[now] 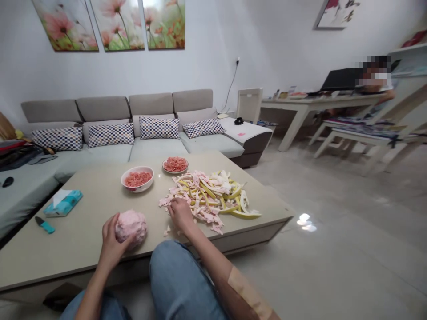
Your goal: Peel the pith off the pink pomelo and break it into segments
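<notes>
- Head view: the left hand (111, 235) curls around the left side of a peeled fruit (133, 227), fingers on its far side and thumb on its near side, gripping it.
- The fruit, round and pale pink, sits near the front edge of the low table (90, 231), left of the right hand (181, 214).
- The right hand reaches to the near left edge of a peel heap (213, 195); its fingertips are bent down at the pink scraps, and I cannot tell whether they pinch any.
- The heap mixes pink pith with yellow-green and white rind strips, and a few crumbs lie on the table beside the right hand.
- Beyond the fruit stands a white bowl (136, 190) of reddish pulp; farther back and to its right, a dark-rimmed plate (175, 172) carries more pulp.
- At the left of the table lie a blue tissue packet (68, 205) and, just nearer, a knife (46, 226) with a turquoise handle.
- Behind the table is a grey sofa (150, 150) with four checkered cushions (159, 128).
- At the far right, another person (383, 95) is at a desk (310, 102) beside a dark monitor (342, 80).
</notes>
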`<state>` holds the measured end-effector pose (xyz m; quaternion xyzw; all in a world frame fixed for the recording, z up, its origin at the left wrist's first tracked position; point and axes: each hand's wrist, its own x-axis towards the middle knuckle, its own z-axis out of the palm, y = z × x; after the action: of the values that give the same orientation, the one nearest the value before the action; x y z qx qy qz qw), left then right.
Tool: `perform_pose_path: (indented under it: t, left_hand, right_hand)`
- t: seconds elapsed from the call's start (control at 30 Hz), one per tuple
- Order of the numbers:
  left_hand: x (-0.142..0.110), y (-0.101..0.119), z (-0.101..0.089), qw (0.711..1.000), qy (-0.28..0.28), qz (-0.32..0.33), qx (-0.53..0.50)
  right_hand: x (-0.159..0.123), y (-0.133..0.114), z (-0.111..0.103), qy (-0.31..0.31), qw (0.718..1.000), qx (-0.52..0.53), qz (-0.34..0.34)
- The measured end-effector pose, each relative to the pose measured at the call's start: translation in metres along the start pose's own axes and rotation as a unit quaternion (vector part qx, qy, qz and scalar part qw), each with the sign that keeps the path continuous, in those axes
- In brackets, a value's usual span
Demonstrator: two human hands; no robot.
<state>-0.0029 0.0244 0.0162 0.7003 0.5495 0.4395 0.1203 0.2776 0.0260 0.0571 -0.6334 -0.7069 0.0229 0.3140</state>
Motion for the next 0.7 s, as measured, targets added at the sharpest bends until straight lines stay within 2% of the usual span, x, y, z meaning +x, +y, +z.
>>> perform_pose_path:
  t: [0.13, 0.3, 0.33, 0.5, 0.7]
  left_hand:
    - [0.003, 0.0, -0.001, 0.999, -0.018, -0.014, -0.044]
    - [0.018, 0.0, -0.011, 0.983, -0.073, -0.08, -0.151]
    - [0.022, 0.0, -0.013, 0.972, -0.093, -0.095, -0.192]
    - [0.039, -0.008, -0.011, 0.948, -0.162, -0.099, -0.256]
    - [0.035, -0.022, -0.005, 0.922, -0.206, -0.107, -0.31]
  right_hand:
    - [0.01, -0.037, 0.008, -0.052, 0.997, 0.037, -0.031]
    - [0.025, -0.08, 0.017, -0.138, 0.98, 0.102, -0.097]
    - [0.027, -0.083, 0.018, -0.145, 0.978, 0.113, -0.099]
    - [0.033, -0.076, 0.015, -0.162, 0.968, 0.165, -0.101]
    - [0.027, -0.076, 0.004, -0.18, 0.962, 0.161, -0.129]
